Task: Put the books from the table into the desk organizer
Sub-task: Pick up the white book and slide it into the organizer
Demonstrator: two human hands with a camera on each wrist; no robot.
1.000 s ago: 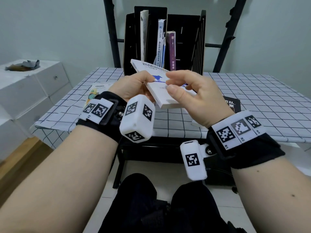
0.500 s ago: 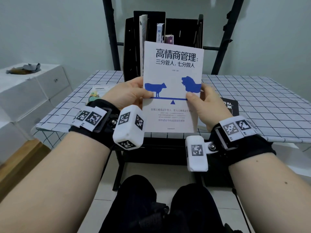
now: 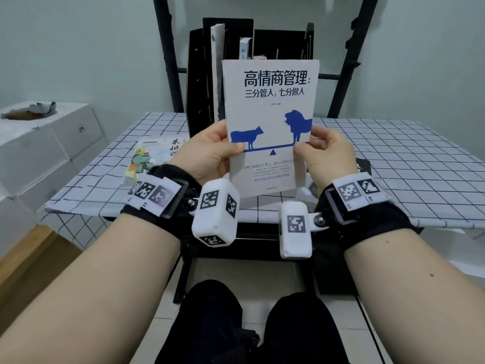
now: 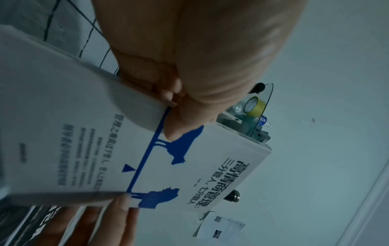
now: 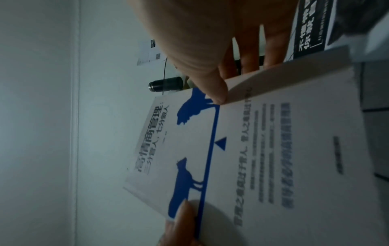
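Since half a second ago we have lifted the white book (image 3: 270, 122) slightly higher; a second ago it lay tilted flat between our hands, and now it stands upright, cover toward us. From the head camera, our left hand (image 3: 210, 153) grips the book's left edge and our right hand (image 3: 325, 156) its right edge — thumbs on the cover, other fingers behind. Beyond both hands the black desk organizer (image 3: 199, 82) stands on the checked table (image 3: 406, 158) with a few books upright inside. Just left of our left hand an illustrated book (image 3: 149, 156) lies flat; just right of our right hand a black book (image 3: 363, 166) lies partly hidden.

From the left wrist, our left hand (image 4: 189, 66) holds the white book (image 4: 105, 133), thumb pressed by the blue cow.

From the right wrist, our right hand (image 5: 210, 41) pinches the white book (image 5: 252, 158) — thumb by the blue lion, fingers (image 5: 273, 41) behind it, the black book (image 5: 311, 33) beyond them.
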